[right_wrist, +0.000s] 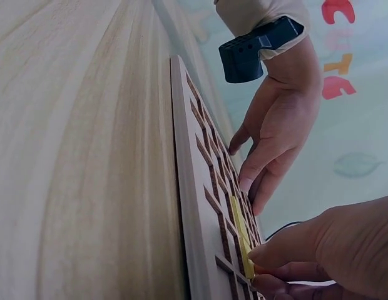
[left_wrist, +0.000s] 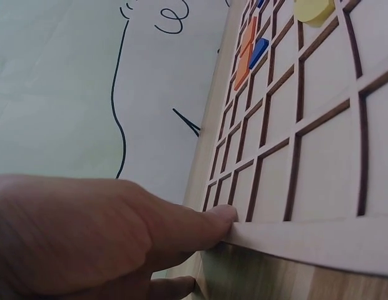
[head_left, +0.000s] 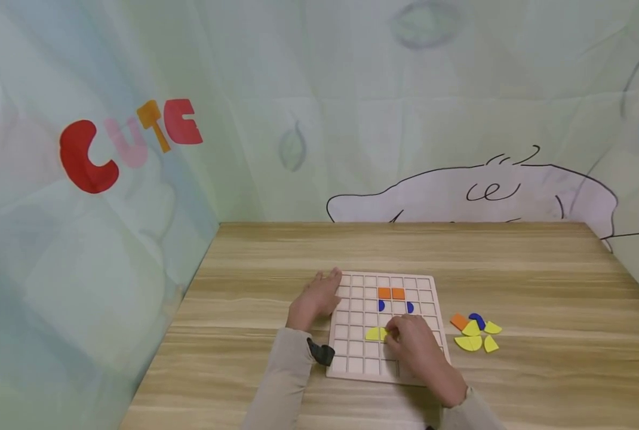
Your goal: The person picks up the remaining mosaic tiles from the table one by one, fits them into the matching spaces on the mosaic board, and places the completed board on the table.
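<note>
A pale wooden grid board lies on the table. My left hand rests at its left edge near the far corner, and in the left wrist view the thumb touches the rim. Over the lower middle cells, my right hand pinches a yellow quarter-circle piece, partly hidden by the fingertips. Against it on the left lies another yellow quarter-circle piece. Higher on the grid sit two orange squares side by side, with two blue half-circle pieces below them, set apart.
Right of the board lies a loose group of yellow quarter-circle pieces, an orange piece and a blue arch piece. Some overlap. The wooden table meets a printed cloth backdrop at its far and left sides.
</note>
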The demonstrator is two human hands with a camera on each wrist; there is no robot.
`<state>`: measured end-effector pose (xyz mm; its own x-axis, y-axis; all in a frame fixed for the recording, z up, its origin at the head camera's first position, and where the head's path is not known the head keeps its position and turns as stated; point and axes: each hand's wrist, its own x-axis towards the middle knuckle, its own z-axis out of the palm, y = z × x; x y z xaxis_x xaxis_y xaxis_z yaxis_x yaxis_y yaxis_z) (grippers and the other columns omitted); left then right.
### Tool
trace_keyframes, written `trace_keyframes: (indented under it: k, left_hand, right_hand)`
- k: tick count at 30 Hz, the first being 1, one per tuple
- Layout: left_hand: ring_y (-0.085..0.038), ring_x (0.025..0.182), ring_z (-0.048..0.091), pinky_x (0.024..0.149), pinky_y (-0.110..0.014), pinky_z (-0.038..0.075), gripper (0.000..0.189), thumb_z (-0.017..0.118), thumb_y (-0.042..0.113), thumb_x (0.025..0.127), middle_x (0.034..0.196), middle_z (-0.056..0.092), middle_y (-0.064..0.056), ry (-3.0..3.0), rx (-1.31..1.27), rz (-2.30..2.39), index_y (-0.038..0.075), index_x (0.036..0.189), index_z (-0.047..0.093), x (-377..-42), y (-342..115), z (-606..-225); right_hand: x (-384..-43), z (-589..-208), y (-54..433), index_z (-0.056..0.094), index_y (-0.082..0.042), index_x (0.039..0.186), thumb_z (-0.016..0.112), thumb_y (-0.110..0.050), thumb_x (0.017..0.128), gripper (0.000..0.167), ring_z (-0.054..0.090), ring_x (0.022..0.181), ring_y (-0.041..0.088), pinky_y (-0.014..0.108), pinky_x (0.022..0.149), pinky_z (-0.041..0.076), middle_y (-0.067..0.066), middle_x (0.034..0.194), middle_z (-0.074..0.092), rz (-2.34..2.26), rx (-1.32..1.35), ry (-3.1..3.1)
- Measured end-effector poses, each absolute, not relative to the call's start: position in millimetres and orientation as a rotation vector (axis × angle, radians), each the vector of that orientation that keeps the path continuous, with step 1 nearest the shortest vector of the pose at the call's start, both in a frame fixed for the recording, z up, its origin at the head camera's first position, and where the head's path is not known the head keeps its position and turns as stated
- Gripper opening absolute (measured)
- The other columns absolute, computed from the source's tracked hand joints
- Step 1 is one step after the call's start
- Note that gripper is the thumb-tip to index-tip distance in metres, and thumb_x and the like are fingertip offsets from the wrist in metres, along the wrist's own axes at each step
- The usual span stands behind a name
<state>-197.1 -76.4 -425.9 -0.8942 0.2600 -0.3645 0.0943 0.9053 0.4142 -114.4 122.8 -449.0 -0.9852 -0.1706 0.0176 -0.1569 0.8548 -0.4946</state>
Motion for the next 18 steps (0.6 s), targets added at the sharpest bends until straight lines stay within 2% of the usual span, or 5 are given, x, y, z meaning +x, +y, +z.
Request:
trace_keyframes:
  k: [6, 18]
  left_hand:
    - [-0.033, 0.149, 0.004, 0.119, -0.055, 0.01, 0.058, 0.044, 0.016, 0.101, 0.162, 0.012, -0.004, 2.65, 0.264, 0.553, 0.008, 0.153, 0.02, -196.1, -76.2, -425.2]
    - [-0.034, 0.148, 0.004, 0.119, -0.056, 0.01, 0.057, 0.044, 0.016, 0.101, 0.162, 0.012, -0.004, 2.649, 0.254, 0.537, 0.008, 0.153, 0.021, -197.2, -76.3, -427.4]
  right_hand:
    - [-113.4, -448.4, 122.9, 0.072, -0.008, 0.086, 0.074, -0.008, 0.076, 0.01, 0.049, 0.074, 0.014, 0.033, 0.072, 0.046, -0.003, 0.073, 0.06, -0.761, -0.292, 3.007]
    - [-113.0, -448.3, 122.0, 0.072, -0.008, 0.087, 0.076, -0.008, 0.076, 0.012, 0.05, 0.076, 0.015, 0.034, 0.074, 0.047, -0.003, 0.074, 0.061, -0.778, -0.293, 2.996]
